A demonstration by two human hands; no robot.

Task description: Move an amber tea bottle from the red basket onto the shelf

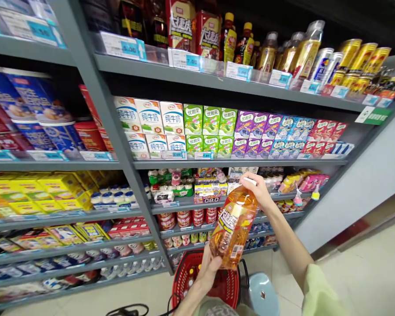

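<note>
A large bottle of amber drink [232, 230] with a red and yellow label is tilted in front of me, held in both hands. The fingers of my right hand [257, 189] close round its neck by the white cap. Near the bottle's base, my left hand [208, 266] grips the lower left side, its thumb in view and the other fingers partly hidden. Under the bottle, a red shopping basket [181, 274] stands on the floor with several small bottles inside.
Grey shelves carry milk cartons [173, 117], green drink boxes [211, 120] and purple drink boxes [253, 125]. Several drink bottles [304, 50] line the top shelf. A light blue stool [263, 292] stands right of the basket. A black cable [128, 310] lies on the tiled floor.
</note>
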